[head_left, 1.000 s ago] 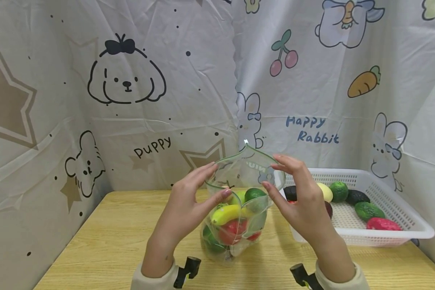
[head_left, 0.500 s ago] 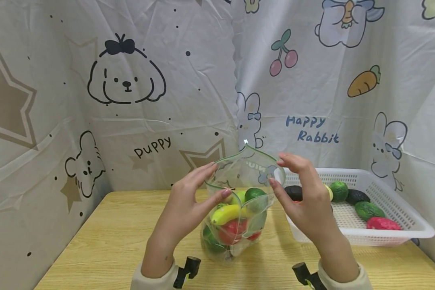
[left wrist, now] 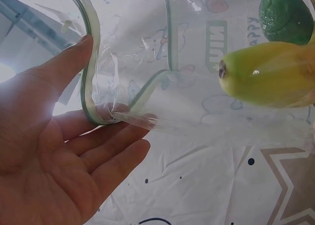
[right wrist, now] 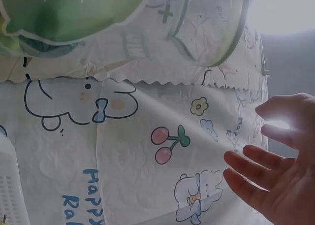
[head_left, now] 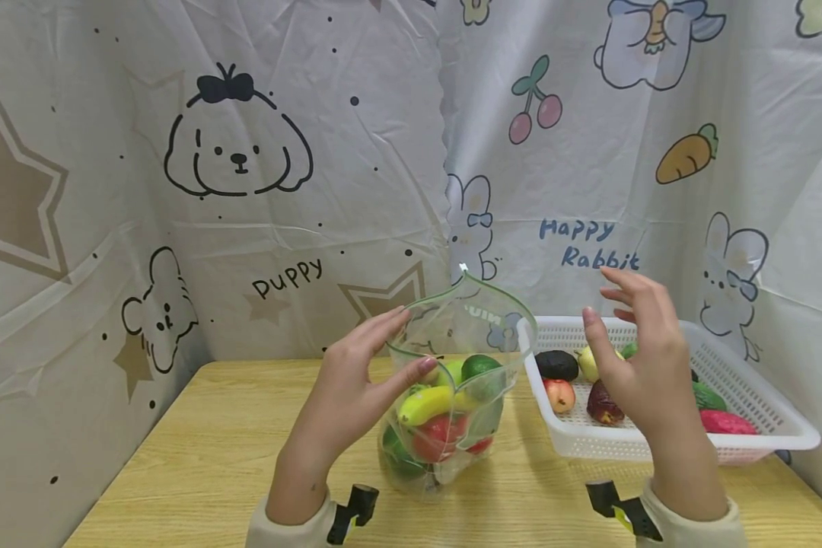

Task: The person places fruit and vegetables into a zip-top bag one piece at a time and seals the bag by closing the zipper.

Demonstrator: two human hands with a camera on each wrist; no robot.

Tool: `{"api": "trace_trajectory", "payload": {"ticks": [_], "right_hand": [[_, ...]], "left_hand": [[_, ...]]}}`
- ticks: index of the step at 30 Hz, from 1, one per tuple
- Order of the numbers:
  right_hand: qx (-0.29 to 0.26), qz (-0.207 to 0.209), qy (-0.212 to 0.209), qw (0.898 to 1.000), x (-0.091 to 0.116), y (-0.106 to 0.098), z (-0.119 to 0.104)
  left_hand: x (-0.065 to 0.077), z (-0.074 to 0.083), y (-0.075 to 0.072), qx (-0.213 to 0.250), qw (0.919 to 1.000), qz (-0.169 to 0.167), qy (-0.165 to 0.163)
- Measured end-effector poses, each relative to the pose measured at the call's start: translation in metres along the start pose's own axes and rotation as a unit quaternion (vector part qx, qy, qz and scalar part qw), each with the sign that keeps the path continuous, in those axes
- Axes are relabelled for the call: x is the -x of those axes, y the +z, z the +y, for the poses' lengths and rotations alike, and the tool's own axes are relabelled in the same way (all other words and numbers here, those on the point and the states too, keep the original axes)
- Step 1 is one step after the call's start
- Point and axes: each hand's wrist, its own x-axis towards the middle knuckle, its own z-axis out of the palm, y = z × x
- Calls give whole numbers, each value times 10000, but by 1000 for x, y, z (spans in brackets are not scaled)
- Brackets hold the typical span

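A clear zip bag (head_left: 445, 438) with a green-edged mouth stands on the table in the head view. Through its plastic show a yellow banana-shaped fruit (head_left: 427, 406), a red round piece (head_left: 441, 439) and several green ones. My left hand (head_left: 363, 380) holds the left side of the bag's mouth, thumb on the near edge and fingers on the far edge. In the left wrist view the thumb touches the green rim (left wrist: 88, 92) and fingertips lie behind the plastic. Apart from the bag, my right hand (head_left: 647, 358) hovers over the white basket (head_left: 568, 441), fingers spread and holding nothing.
Inside the basket lie a black oval piece (head_left: 556, 365), a peach-coloured fruit (head_left: 559, 396), a dark purple fruit (head_left: 604, 403), a pink-red piece (head_left: 726, 422) and several others. A printed white curtain (head_left: 281, 228) closes off the back and sides of the wooden table (head_left: 233, 449).
My right hand has let go of the bag's right edge and moved right, over the basket. The left hand and the bag stay in place.
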Motion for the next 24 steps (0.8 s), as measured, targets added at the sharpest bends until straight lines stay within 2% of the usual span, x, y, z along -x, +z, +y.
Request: {"api": "trace_trajectory", "payload": {"ticks": [6, 12, 18, 22, 24], "right_hand": [[134, -491, 438, 9977, 1, -6, 17], [452, -1207, 944, 9872, 6, -10, 31], [786, -1990, 1347, 9675, 11, -8, 47], [881, -2500, 1585, 9511, 17, -4, 61], [965, -2788, 1733, 9396, 21, -1, 70]], "left_hand": [[0, 0, 0, -2, 10000, 16, 9], [0, 0, 0, -1, 10000, 5, 14], [0, -1, 1, 7, 10000, 0, 13], [0, -1, 1, 1, 10000, -14, 4], [0, -1, 2, 1, 10000, -25, -5]]}}
